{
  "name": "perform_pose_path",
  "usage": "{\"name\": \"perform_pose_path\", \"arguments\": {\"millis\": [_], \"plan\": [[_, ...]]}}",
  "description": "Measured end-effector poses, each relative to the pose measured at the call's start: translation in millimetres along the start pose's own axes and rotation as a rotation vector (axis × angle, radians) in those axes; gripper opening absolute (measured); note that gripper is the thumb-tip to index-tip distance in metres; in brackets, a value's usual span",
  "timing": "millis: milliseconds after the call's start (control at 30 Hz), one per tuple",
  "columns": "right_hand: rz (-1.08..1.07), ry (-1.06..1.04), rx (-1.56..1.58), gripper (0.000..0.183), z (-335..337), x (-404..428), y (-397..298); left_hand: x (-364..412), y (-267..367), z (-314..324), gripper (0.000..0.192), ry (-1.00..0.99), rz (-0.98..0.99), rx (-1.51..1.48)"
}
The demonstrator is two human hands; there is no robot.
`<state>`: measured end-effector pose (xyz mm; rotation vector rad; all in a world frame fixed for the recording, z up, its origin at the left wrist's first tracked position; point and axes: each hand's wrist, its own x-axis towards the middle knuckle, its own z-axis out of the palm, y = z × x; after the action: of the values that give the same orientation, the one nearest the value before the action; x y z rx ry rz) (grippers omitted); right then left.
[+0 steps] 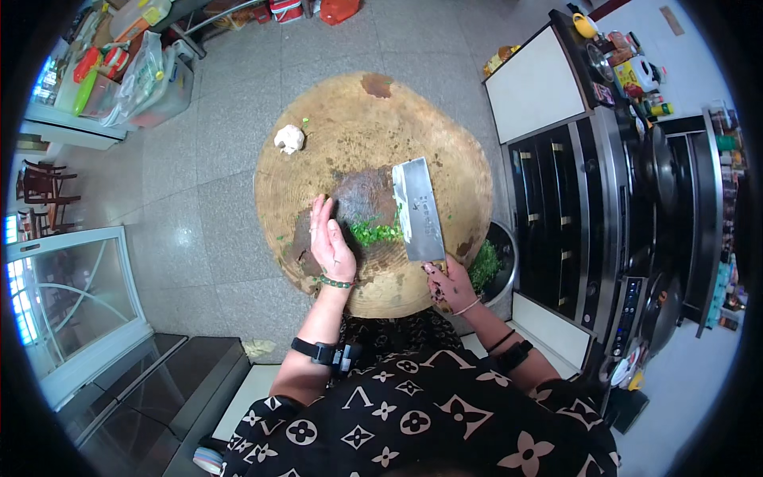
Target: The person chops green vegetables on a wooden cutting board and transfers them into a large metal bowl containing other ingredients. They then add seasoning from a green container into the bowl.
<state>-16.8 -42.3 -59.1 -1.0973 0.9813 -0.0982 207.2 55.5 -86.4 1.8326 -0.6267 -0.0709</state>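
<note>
A large round wooden chopping block (441, 131) stands before me. My right hand (451, 285) grips the handle of a Chinese cleaver (422, 214), whose broad blade points away from me over the block. Pale residue clings along the blade's left side. A short row of chopped green herbs (375, 234) lies on the wood between the blade and my left hand (329, 241). That hand is on edge at the left end of the row, palm turned toward the herbs, holding nothing. Toward the block's far left sits a garlic bulb (289, 139).
A metal basin (505, 250) with leafy greens (486, 263) stands beside the block's right edge. Farther right runs a counter with a stove (632, 322) and black-fronted drawers (542, 197). Plastic bins (158, 89) are at the upper left, a glazed door (83, 292) at the left.
</note>
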Motion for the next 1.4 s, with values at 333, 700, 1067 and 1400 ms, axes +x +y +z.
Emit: {"name": "perform_pose_path", "arguments": {"millis": [333, 700, 1067, 1400], "plan": [[0.042, 0.001, -0.014, 0.017, -0.8, -2.0, -0.6, -10.7, 6.5, 9.0, 0.043, -0.011, -0.005, -0.01], [0.099, 0.112, 0.127, 0.02, 9.8, 1.7, -10.6, -9.7, 10.3, 7.2, 0.041, 0.016, -0.031, -0.017], [-0.18, 0.465, -0.645, 0.04, 7.8, 5.5, 3.5, -9.5, 9.1, 7.1, 0.04, 0.024, -0.046, -0.058], [-0.341, 0.379, -0.82, 0.037, 38.0, 8.1, 12.0, -9.8, 7.8, 14.1, 0.04, -0.003, -0.009, -0.042]]}}
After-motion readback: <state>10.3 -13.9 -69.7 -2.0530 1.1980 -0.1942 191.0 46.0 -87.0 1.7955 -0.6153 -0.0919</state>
